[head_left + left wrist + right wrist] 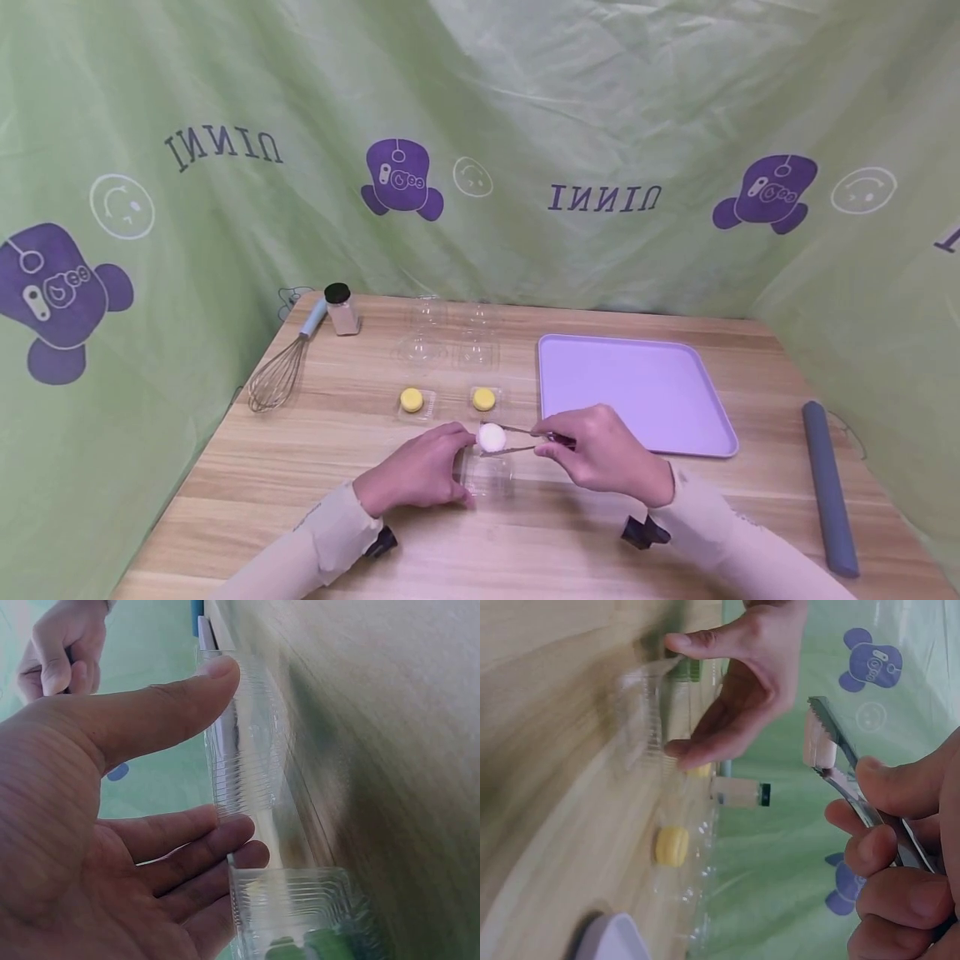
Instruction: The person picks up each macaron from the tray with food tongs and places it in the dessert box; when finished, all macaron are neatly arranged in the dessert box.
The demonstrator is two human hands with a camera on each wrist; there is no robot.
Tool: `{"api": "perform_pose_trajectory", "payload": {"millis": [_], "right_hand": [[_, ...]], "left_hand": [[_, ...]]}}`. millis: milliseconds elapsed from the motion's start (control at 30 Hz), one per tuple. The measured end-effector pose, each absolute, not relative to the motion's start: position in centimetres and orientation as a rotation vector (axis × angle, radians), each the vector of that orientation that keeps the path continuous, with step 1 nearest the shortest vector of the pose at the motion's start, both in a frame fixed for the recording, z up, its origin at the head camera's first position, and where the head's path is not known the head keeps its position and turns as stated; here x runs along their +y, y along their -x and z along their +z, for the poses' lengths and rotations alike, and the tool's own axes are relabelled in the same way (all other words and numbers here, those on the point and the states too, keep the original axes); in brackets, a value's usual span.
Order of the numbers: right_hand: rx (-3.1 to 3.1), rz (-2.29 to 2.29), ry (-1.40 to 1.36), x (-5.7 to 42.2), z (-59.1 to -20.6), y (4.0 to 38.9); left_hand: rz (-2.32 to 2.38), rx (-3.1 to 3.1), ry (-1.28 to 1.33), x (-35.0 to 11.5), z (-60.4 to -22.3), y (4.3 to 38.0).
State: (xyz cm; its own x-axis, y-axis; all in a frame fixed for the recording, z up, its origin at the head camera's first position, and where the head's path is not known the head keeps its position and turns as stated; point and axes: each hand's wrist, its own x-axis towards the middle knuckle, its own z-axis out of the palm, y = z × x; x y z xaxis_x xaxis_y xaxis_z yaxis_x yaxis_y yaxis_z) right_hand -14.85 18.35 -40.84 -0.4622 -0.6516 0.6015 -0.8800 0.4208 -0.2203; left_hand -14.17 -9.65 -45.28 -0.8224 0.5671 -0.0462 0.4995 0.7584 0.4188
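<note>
My right hand (pixel 603 450) grips metal tongs (pixel 847 776). A pale pinkish-white macaron (pixel 492 437) sits between the toothed tips, raised above the table. Below it is a clear plastic box (pixel 247 735) with ridged sides. My left hand (pixel 420 471) spans the left side of this box, thumb near one corner and index finger near the other, fingers loosely extended. Beside the left fingers, another clear box (pixel 300 881) contains something green (pixel 330 943); the hand hides it in the head view. Two yellow macarons (pixel 411 400) (pixel 483 399) lie in clear trays just beyond the hands.
Clear domed lids (pixel 422 348) stand farther back. At right is a lilac tray (pixel 630 387), with a blue-grey rolling pin (pixel 830 492) near the right edge. A whisk (pixel 281 373) and a black-capped jar (pixel 342 311) occupy the back left. Green curtains surround the table.
</note>
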Motion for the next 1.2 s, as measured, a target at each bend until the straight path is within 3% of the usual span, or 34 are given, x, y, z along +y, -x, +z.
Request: {"api": "perform_pose_trajectory", "payload": {"millis": [1200], "right_hand": [[-2.546, 0.549, -1.343, 17.3, -44.3, 15.0]], "left_hand": [[0.591, 2.756, -0.82, -9.7, -44.9, 14.0]]}}
